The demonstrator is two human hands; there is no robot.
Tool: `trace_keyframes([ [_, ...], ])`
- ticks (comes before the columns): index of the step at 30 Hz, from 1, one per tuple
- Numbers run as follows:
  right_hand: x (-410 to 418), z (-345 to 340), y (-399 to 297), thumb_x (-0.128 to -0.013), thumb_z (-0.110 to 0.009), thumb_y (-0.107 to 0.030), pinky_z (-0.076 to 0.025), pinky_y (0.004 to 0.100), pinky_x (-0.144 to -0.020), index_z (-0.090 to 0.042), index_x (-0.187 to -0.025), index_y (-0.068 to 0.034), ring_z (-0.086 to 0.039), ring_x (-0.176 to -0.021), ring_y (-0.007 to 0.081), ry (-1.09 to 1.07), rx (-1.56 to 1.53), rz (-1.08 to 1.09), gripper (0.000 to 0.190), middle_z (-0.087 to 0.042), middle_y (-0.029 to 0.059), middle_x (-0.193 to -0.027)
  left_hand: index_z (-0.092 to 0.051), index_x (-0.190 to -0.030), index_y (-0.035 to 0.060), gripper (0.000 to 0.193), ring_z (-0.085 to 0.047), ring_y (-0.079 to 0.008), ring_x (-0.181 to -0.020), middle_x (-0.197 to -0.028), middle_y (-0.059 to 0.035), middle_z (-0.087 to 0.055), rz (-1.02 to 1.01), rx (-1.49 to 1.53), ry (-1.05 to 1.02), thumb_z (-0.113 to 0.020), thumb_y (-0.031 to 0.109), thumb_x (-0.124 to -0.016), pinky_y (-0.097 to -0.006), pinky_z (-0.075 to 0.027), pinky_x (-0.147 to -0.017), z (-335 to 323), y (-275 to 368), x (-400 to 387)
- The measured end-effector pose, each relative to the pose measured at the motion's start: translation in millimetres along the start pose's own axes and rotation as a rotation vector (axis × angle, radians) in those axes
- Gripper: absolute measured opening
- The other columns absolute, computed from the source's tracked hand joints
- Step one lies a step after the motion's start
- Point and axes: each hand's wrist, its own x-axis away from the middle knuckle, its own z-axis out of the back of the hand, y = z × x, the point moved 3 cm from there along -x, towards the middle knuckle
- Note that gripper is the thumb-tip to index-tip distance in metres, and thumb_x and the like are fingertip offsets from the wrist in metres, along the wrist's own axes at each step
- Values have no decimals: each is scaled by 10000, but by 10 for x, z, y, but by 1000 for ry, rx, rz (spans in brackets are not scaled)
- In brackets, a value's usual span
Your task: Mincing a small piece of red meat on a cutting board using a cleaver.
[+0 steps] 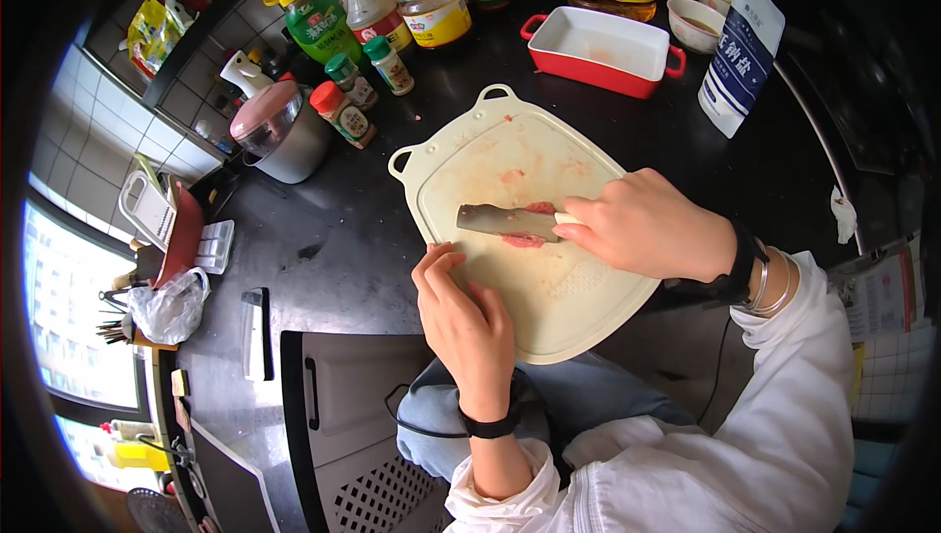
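Note:
My right hand (pixel 647 221) grips the pale handle of a kitchen cleaver (pixel 503 221), whose broad blade lies across the middle of a cream plastic cutting board (pixel 507 312). Raw meat (pixel 523 240) shows along the blade's near edge, and another bit (pixel 542 207) sticks out past its far edge; whatever is beneath the blade is hidden. My left hand (pixel 467 312) rests at the board's left edge with its fingers bent, holding no food. Scraps and pinkish smears of meat mark the far half of the board.
Behind the board stands a red baking dish (pixel 595 81) with a white inside. Spice jars (pixel 342 114), sauce bottles (pixel 316 22) and a lidded pot (pixel 287 136) are at back left. An upright white-and-blue pouch (pixel 739 55) and bowls (pixel 693 27) stand at right. The board overhangs the counter's front edge.

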Motion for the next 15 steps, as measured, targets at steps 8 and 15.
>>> trace_keyframes([
  [8, 4, 84, -36, -1071, -606, -293, -532, 456, -535, -708, -862, -27, -667, -541, 365, 78, -58, -35, 354, -640, 156, -591, -541, -1211, -14, 356, -620, -423, -1229, -1294, -200, -607, -2, 0, 7, -510, -94, -865, -463, -498, -1000, 2, 6, -6],
  [15, 32, 69, -88, -1071, -608, -280, -518, 447, -519, -704, -895, -23, -673, -535, 345, 34, -9, 3, 326, -637, 149, -580, -542, -1211, -12, 357, -620, -423, -1232, -1289, -200, -606, 0, -5, 5, -513, -97, -866, -459, -500, -996, 17, 7, -7],
])
